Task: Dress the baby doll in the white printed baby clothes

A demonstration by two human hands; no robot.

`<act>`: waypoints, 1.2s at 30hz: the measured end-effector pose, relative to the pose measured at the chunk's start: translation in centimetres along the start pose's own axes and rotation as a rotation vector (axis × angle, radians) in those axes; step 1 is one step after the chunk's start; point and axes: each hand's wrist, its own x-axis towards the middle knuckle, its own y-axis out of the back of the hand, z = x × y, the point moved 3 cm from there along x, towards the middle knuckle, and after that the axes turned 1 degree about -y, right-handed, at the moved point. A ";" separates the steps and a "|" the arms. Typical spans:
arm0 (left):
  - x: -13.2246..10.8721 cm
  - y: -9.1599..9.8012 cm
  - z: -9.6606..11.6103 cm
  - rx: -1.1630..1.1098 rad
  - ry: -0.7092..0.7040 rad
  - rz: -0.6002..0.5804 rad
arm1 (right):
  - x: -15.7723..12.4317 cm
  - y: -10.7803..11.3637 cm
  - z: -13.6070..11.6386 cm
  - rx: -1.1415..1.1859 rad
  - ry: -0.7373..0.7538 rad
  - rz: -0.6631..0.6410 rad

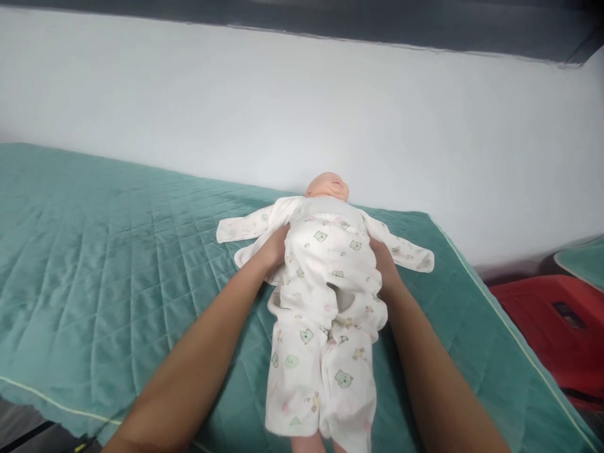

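Observation:
A baby doll (pixel 327 186) lies on its back on a green quilted cover (pixel 141 277), its head at the wall. White trousers (pixel 325 251) with green animal prints reach high up its trunk, bunched at the thighs. Its white printed jacket (pixel 250 225) is spread out under it, sleeves out to both sides. My left hand (pixel 277 247) presses against the left side of the doll's waist, fingers hidden behind the trousers and doll. On the opposite side, my right hand (pixel 383 261) touches the trousers at the waist, its fingers likewise out of sight.
A white wall (pixel 292 107) rises right behind the doll's head, with a dark band (pixel 302 19) above. At the right, beyond the cover's piped edge, stands a red plastic item (pixel 547 327). Some dark floor (pixel 23 421) shows at the lower left.

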 end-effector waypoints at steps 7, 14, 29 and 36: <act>-0.3 1.7 0.9 0.036 0.066 -0.020 | 0.6 0.6 2.3 0.041 -0.241 0.148; -0.5 1.4 0.7 -0.180 0.142 -0.049 | 0.2 0.7 1.8 -0.065 -0.121 0.272; -0.2 2.3 2.9 0.091 -0.263 0.059 | 1.5 -0.1 -1.9 0.026 0.235 0.012; -0.2 1.9 3.0 0.047 -0.234 -0.069 | 2.3 0.0 -2.3 -0.105 0.217 -0.163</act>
